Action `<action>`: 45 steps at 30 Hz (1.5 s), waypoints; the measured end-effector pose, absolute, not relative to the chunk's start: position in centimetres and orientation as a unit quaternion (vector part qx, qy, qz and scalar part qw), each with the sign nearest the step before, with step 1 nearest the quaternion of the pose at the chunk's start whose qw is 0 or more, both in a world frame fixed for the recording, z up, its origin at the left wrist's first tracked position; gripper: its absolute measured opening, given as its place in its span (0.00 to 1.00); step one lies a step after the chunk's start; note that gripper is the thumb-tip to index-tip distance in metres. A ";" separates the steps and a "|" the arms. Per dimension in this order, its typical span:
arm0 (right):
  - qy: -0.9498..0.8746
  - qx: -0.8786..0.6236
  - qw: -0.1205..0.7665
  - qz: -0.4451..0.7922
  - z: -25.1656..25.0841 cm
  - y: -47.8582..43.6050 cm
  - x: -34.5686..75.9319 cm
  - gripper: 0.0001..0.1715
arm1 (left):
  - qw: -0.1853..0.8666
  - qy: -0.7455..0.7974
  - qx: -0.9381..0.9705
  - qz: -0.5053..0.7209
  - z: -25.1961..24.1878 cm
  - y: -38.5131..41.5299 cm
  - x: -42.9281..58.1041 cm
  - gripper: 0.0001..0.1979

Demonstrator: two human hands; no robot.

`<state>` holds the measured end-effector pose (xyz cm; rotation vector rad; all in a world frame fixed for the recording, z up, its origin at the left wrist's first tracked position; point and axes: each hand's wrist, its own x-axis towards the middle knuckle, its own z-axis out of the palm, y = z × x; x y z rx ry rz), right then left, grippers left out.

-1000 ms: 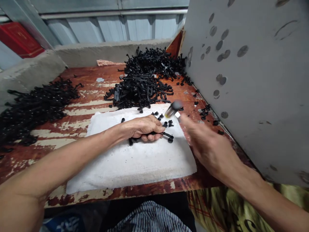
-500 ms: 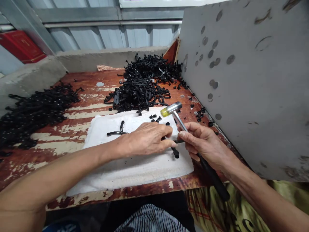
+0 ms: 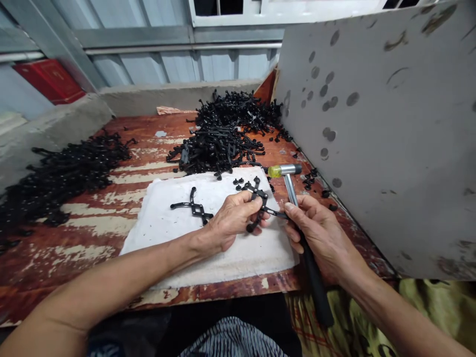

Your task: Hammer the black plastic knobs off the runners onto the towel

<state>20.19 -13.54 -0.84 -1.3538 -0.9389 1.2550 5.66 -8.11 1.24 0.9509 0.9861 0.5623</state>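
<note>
**Mallet in my right hand, black plastic piece in my left**

My left hand (image 3: 234, 216) rests over the middle of the white cloth pad (image 3: 169, 220), its fingers curled and pinching a black plastic piece (image 3: 257, 202), a branching lattice with round knobs at its ends. The piece sits at the pad's right side, partly lifted in my grip, and one thin arm of it runs across to just beside my right fingers. My right hand (image 3: 320, 233) is clenched around the black grip of a mallet (image 3: 292, 186). Its silver shaft rises at the lower right of the pad, and its metal head with a yellow face hangs in the air above the pad's far right corner.

Left of my hand, a second lattice piece (image 3: 193, 208) lies flat on the pad, apart from me. Small black studs (image 3: 238, 182) sit at the pad's far edge.

Beyond the pad, the peeling red-brown bench (image 3: 85, 225) carries a long black heap (image 3: 63, 181) at the left of the frame and a larger tangled pile (image 3: 219, 141) at upper centre. More studs (image 3: 308, 181) are scattered at the right, by the grey dented board (image 3: 372, 148) standing along the bench. A concrete curb (image 3: 63, 119) and corrugated metal wall (image 3: 167, 64) close off the far side.
</note>
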 end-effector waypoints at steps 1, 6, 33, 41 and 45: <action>-0.402 -0.564 0.502 0.518 -0.9 -13.7 20.4 0.32 | 0.734 0.447 0.443 0.256 1.2 -8.0 5.6 0.08; -0.467 -0.563 0.467 0.496 -1.7 -14.0 21.3 0.21 | 0.731 0.401 0.510 0.212 0.5 -6.6 4.7 0.08; -0.701 -0.635 0.307 0.100 -3.0 -15.5 26.0 0.19 | 0.688 0.487 0.516 0.150 1.8 -5.4 2.9 0.07; -0.727 -0.656 0.183 0.088 -2.6 -13.3 24.4 0.20 | 0.682 0.494 0.519 0.147 1.0 -4.6 2.4 0.11; -0.748 -0.609 0.237 0.117 -2.5 -12.6 23.7 0.19 | 0.662 0.507 0.535 0.134 1.1 -4.1 2.4 0.11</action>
